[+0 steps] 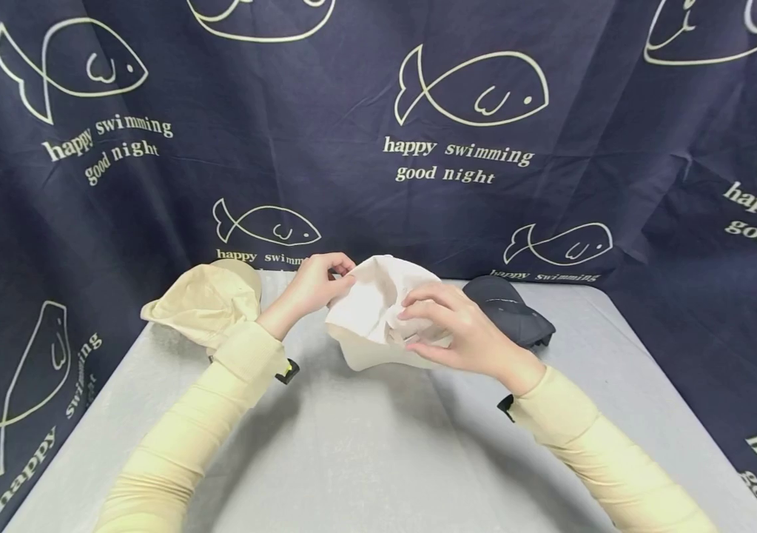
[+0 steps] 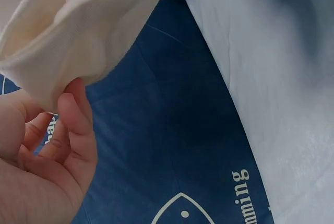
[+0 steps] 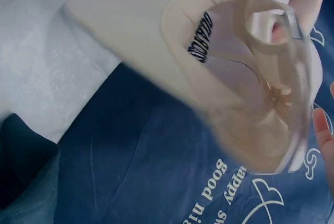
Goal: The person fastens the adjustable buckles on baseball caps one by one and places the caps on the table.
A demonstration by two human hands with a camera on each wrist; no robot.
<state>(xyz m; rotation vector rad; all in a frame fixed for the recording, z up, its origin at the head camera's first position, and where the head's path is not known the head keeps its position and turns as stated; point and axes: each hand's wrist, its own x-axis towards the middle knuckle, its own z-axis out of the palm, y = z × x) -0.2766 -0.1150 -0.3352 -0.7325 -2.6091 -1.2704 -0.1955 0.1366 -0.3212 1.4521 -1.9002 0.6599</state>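
A white baseball cap (image 1: 361, 296) is held up over the table, its hollow crown facing up and its brim toward the person. Thumb and fingers of my left hand (image 1: 318, 281) pinch its left edge; the left wrist view shows this pinch at the cloth rim (image 2: 88, 51). Beside the cap's right edge is my right hand (image 1: 461, 326), fingers spread and gently bent. In the right wrist view, its fingers (image 3: 323, 135) stand apart from the cap while its thumb lies behind the back strap opening. Dark lettering (image 3: 201, 38) shows inside the cap.
A cream cap (image 1: 201, 303) lies at the table's left, beside the left forearm. Behind the right hand lies a navy cap (image 1: 507, 311). The grey table (image 1: 365, 444) ends at a dark blue curtain (image 1: 351, 133) with fish drawings. A black band piece sits at each wrist.
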